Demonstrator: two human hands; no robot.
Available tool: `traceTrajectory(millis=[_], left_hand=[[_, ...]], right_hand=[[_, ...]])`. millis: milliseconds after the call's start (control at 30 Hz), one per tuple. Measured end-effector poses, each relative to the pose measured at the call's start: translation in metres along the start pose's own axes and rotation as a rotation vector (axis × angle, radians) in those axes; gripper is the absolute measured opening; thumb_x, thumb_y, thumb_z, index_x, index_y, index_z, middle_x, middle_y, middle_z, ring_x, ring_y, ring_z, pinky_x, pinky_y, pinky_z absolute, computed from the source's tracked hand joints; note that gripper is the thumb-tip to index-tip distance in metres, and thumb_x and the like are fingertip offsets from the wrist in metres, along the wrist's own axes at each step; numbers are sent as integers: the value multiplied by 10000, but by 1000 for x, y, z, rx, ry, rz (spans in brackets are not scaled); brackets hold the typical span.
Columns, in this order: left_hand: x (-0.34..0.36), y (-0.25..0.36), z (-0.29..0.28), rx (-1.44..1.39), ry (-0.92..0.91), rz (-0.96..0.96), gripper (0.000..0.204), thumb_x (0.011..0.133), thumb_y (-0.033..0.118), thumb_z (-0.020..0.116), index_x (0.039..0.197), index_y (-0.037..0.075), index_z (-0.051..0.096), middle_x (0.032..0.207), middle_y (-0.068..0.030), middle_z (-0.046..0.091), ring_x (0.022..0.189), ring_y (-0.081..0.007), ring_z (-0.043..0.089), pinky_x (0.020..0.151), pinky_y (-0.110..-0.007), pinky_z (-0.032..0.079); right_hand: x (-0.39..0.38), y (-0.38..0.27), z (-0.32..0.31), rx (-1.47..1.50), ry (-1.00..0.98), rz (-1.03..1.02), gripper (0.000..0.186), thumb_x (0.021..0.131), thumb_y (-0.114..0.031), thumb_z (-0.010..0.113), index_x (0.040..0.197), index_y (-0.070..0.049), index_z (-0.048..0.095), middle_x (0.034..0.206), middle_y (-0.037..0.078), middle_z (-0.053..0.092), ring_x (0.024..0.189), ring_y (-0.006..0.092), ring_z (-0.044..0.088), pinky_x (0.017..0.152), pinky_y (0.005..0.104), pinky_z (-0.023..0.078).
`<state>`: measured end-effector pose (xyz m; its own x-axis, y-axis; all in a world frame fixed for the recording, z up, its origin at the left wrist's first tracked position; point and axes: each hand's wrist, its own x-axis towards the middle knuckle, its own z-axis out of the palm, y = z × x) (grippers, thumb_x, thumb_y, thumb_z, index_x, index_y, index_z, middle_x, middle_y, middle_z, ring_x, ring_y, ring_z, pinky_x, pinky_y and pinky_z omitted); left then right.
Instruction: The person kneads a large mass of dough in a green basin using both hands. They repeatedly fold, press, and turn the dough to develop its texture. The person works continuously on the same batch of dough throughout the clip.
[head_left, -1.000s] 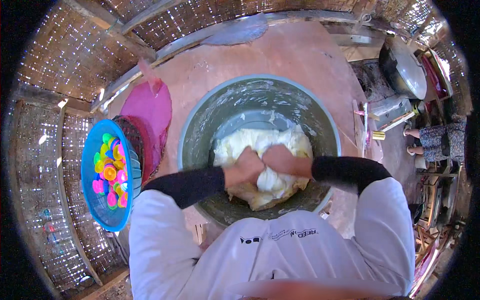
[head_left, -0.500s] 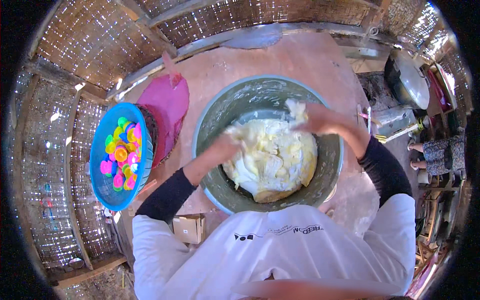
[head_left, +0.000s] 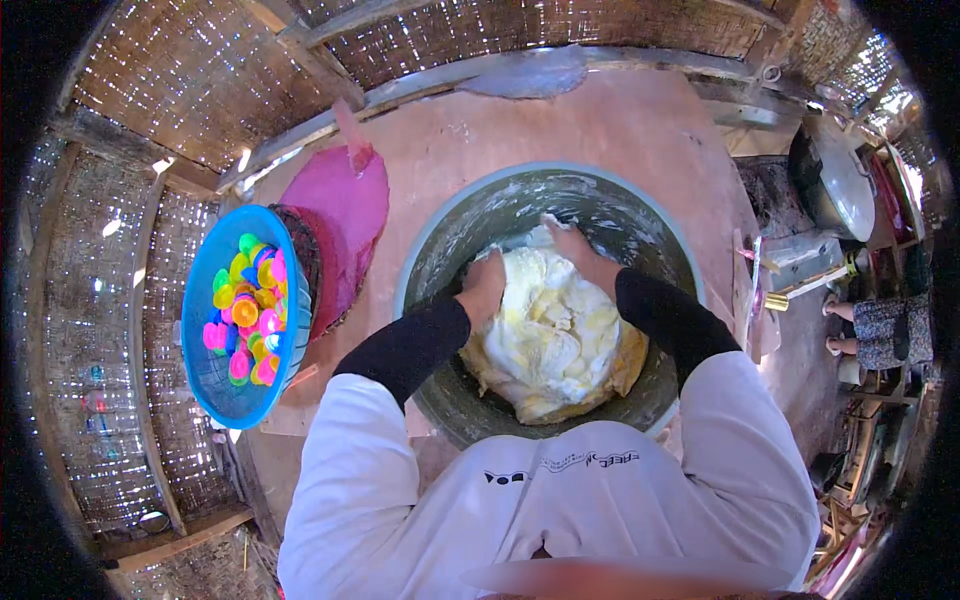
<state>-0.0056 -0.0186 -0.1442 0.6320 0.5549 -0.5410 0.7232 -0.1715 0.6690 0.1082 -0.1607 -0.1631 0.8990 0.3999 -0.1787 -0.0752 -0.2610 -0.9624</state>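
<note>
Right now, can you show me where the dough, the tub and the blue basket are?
Dough point(head_left: 555, 335): head view, the middle of its top.
Tub point(head_left: 447, 245): head view, its inner wall, upper left.
Blue basket point(head_left: 219, 382): head view, its bare inner wall, lower left.

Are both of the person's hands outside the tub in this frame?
No, the left hand and right hand are both inside the tub, touching the dough.
</note>
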Motion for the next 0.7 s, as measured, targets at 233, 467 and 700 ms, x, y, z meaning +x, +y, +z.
traceTrajectory(millis=[233, 467, 700], left_hand=[[7, -3, 5, -549, -533, 14, 537, 852, 409, 348, 1030, -63, 532, 1036, -200, 556, 956, -290, 535, 815, -375, 397], [-174, 19, -85, 522, -613, 878, 530, 748, 313, 610, 1189, 61, 460, 1186, -154, 450, 1018, -282, 498, 877, -383, 369], [-183, 21, -26, 1091, -527, 920, 363, 551, 218, 694, 885, 108, 601, 955, -69, 591, 890, -212, 575, 810, -377, 409]], right_hand=[[-33, -76, 7, -530, -198, 44, 627, 802, -530, 442, 1109, 11, 518, 1048, 199, 558, 968, 292, 532, 855, 339, 394], [-173, -145, -86, -627, -862, -263, 566, 798, -355, 523, 1220, -1, 390, 1058, 209, 531, 966, 323, 526, 839, 350, 424], [-205, -88, -75, -1058, -758, -505, 352, 719, -121, 518, 1040, 21, 509, 916, 182, 568, 866, 302, 576, 689, 394, 481]])
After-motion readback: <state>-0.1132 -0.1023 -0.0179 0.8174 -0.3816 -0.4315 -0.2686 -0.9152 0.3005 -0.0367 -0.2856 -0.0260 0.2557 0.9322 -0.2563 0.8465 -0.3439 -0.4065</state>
